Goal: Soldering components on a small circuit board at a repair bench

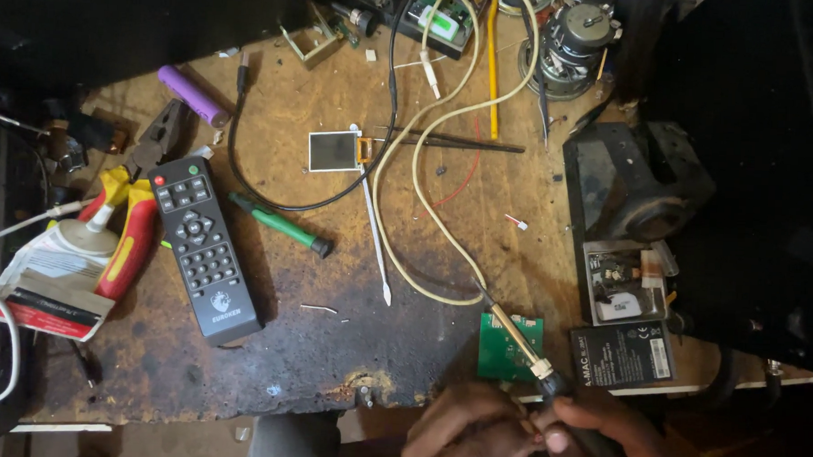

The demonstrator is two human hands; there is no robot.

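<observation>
The soldering iron (521, 342) lay in your right hand (597, 433), gripped by its dark handle at the bottom edge of the bench, with its metal shaft slanting up and left across the small green circuit board (499, 353). Your left hand (463, 429) was curled in close beside the right, fingertips meeting it near the handle; you could not tell whether it pinched anything. The board sat flat on the worn wooden bench (330, 343) just above your hands, and the iron's tip reached past the board's upper left corner. A cream cable (400, 165) ran from near that tip up the bench in long loops. Just right of the board lay a black battery (623, 353), and above it an opened phone (623, 283). Further left, a green-handled screwdriver (280, 224) lay tilted, with a black remote control (203, 248) beyond it and red-and-yellow pliers (136, 219) touching the remote's left side. A small square screen (333, 151) rested near the middle, and a purple battery cell (193, 96) lay at the upper left.
</observation>
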